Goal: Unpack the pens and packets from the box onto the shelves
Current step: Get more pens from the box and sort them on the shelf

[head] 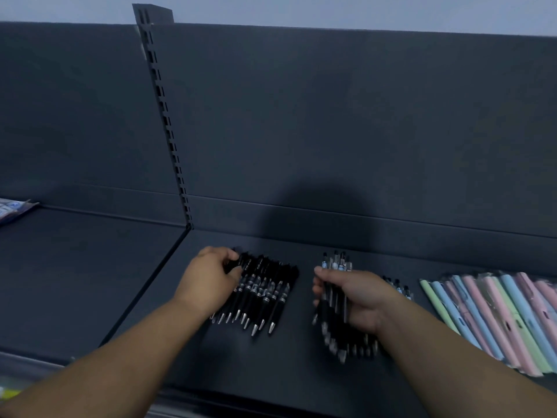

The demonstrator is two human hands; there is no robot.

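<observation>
Head view: pastel pens [497, 321] right of black pens [259, 294]; packet [13, 209] far left.

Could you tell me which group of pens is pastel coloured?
The far-right pens, pink, blue and green; the row at the left hand and the bunch in the right hand are dark.
</observation>
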